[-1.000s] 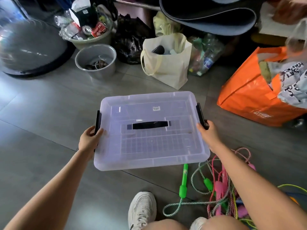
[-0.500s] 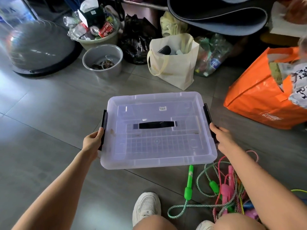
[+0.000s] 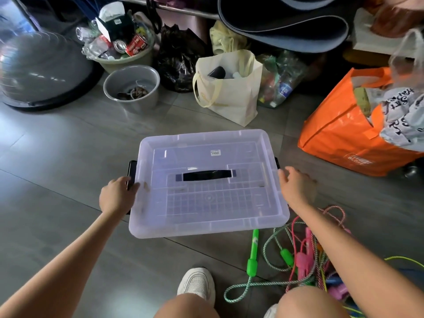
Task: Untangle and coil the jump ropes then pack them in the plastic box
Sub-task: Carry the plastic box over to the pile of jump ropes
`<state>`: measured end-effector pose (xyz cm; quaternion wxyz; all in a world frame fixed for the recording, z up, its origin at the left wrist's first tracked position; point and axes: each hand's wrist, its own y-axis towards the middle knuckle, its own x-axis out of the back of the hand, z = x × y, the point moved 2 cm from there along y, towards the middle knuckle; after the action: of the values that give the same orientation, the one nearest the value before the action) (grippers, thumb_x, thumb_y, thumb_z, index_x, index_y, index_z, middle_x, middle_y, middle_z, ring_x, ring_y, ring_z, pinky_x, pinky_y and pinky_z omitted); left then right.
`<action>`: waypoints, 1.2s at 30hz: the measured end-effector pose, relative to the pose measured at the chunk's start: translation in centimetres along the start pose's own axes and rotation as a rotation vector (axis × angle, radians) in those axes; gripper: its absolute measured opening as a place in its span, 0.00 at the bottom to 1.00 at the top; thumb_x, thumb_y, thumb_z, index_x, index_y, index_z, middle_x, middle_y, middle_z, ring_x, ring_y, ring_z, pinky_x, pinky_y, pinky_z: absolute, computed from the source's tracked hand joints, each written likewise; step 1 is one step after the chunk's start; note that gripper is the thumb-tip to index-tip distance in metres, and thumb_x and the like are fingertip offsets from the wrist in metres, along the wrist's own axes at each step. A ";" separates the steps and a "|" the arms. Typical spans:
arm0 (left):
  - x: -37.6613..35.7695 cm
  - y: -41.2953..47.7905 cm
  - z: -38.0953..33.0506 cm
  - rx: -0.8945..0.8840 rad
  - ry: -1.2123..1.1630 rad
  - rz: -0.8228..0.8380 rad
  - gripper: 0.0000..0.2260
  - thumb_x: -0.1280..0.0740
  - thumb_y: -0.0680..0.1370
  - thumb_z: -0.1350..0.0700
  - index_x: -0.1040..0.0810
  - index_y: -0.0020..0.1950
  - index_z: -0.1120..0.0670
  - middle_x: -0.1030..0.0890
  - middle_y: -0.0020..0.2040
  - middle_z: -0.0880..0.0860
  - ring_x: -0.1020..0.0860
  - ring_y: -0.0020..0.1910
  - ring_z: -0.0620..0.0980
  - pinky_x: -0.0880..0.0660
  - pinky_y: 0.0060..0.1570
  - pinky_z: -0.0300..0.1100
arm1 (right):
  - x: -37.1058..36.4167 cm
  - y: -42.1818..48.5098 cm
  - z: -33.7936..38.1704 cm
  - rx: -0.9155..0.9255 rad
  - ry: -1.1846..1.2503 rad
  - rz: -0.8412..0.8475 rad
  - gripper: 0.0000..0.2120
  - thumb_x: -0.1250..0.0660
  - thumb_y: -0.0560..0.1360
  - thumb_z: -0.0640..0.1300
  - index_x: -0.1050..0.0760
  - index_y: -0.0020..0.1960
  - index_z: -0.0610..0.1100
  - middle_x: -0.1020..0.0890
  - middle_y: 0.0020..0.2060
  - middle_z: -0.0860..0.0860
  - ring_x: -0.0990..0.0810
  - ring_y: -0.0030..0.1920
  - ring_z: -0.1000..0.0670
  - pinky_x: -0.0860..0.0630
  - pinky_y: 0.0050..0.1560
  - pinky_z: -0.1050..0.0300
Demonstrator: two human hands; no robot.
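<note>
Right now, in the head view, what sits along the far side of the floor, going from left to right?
Grey dome → grey bucket → black plastic bag → cream tote bag → orange bag.

Orange bag [image 3: 339, 138]: white logo, "BLO…" partly legible. Box-lid sticker [image 3: 215, 152]: print too small. Crumpled white bag [image 3: 403, 115]: black lettering, unreadable.

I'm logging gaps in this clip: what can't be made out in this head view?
Head view:
The tangled coloured jump ropes: covered by the right forearm and cut off by the bottom-right edge; count unclear.
The small white label on the translucent plastic box: too small to read.
The black right-side latch: mostly hidden behind the lid rim.
The right hand: motion-blurred; contact with the box unclear.
</note>
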<state>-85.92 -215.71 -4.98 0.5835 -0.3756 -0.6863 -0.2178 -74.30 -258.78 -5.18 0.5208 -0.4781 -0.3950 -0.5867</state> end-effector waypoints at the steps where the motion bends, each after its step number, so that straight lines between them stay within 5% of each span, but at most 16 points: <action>1: -0.2 -0.6 0.0 -0.025 0.014 0.026 0.12 0.37 0.76 0.48 0.25 0.41 0.56 0.20 0.43 0.61 0.26 0.39 0.62 0.34 0.34 0.45 | 0.4 -0.9 0.7 0.075 -0.066 0.047 0.17 0.42 0.78 0.54 0.25 0.56 0.43 0.18 0.47 0.44 0.21 0.49 0.40 0.29 0.48 0.50; 7: 0.0 -4.3 -0.7 0.015 -0.045 0.094 0.13 0.33 0.74 0.52 0.25 0.56 0.56 0.20 0.44 0.56 0.28 0.39 0.56 0.34 0.34 0.43 | 1.1 -6.6 0.7 0.174 -0.158 0.322 0.27 0.42 0.78 0.55 0.43 0.73 0.47 0.28 0.63 0.42 0.25 0.58 0.39 0.27 0.51 0.50; 11: 0.2 -7.0 -0.1 0.093 -0.091 0.136 0.13 0.31 0.73 0.57 0.24 0.56 0.57 0.19 0.46 0.57 0.25 0.44 0.59 0.33 0.38 0.43 | 1.1 -9.6 -0.9 0.259 -0.053 0.561 0.37 0.39 0.74 0.63 0.50 0.76 0.52 0.54 0.76 0.42 0.44 0.73 0.37 0.35 0.67 0.46; 13: 0.4 -7.7 0.2 0.121 -0.135 0.132 0.05 0.30 0.71 0.60 0.22 0.46 0.58 0.22 0.38 0.57 0.24 0.42 0.60 0.35 0.35 0.42 | 1.1 -10.0 -1.5 0.275 -0.070 0.592 0.37 0.35 0.73 0.59 0.48 0.76 0.50 0.58 0.76 0.42 0.47 0.74 0.38 0.39 0.69 0.46; 15: 0.9 -8.0 -0.1 0.147 -0.136 0.125 0.06 0.30 0.70 0.62 0.25 0.35 0.58 0.28 0.29 0.54 0.27 0.36 0.59 0.37 0.31 0.42 | 1.2 -9.8 -1.5 0.307 -0.121 0.510 0.27 0.35 0.76 0.47 0.38 0.72 0.43 0.52 0.75 0.39 0.37 0.69 0.37 0.33 0.66 0.47; 18: 1.8 -8.3 -0.8 0.155 -0.119 0.105 0.03 0.31 0.70 0.63 0.23 0.36 0.59 0.29 0.28 0.54 0.30 0.34 0.58 0.34 0.33 0.41 | 2.2 -9.5 -0.9 0.329 -0.149 0.451 0.15 0.38 0.77 0.39 0.31 0.62 0.37 0.48 0.74 0.36 0.28 0.61 0.37 0.28 0.57 0.48; 22: 4.3 -8.1 -1.1 0.115 -0.199 -0.001 0.12 0.30 0.69 0.62 0.19 0.52 0.55 0.18 0.46 0.59 0.22 0.48 0.62 0.28 0.44 0.45 | 4.7 -9.7 -0.9 0.318 -0.027 0.419 0.15 0.35 0.76 0.42 0.28 0.61 0.38 0.46 0.75 0.40 0.28 0.62 0.37 0.30 0.58 0.49; 29: 11.1 -6.1 -6.2 0.035 -0.363 -0.148 0.12 0.32 0.72 0.56 0.24 0.56 0.52 0.18 0.53 0.54 0.22 0.53 0.57 0.29 0.50 0.44 | 11.8 -8.0 -1.2 0.306 0.150 0.165 0.16 0.35 0.75 0.38 0.28 0.63 0.40 0.42 0.75 0.44 0.30 0.66 0.40 0.32 0.61 0.50; 33: 11.9 -3.5 -12.1 -0.076 -0.865 0.068 0.24 0.30 0.70 0.49 0.30 0.65 0.51 0.23 0.62 0.54 0.24 0.55 0.54 0.29 0.55 0.46 | 14.6 -3.0 -2.4 0.256 0.387 0.105 0.17 0.32 0.73 0.39 0.26 0.62 0.39 0.30 0.67 0.43 0.31 0.67 0.44 0.37 0.62 0.57; 36: 10.5 -0.6 -16.6 -0.105 -0.964 0.199 0.33 0.27 0.63 0.47 0.33 0.67 0.46 0.28 0.62 0.53 0.26 0.56 0.53 0.29 0.54 0.44 | 14.6 1.3 -3.5 0.147 0.591 0.158 0.16 0.30 0.73 0.40 0.25 0.60 0.41 0.24 0.59 0.43 0.26 0.60 0.44 0.32 0.60 0.53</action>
<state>-76.15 -225.58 8.99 0.1978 -0.5262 -0.8270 0.0035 -73.57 -265.76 8.14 0.6901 -0.2772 -0.2296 -0.6279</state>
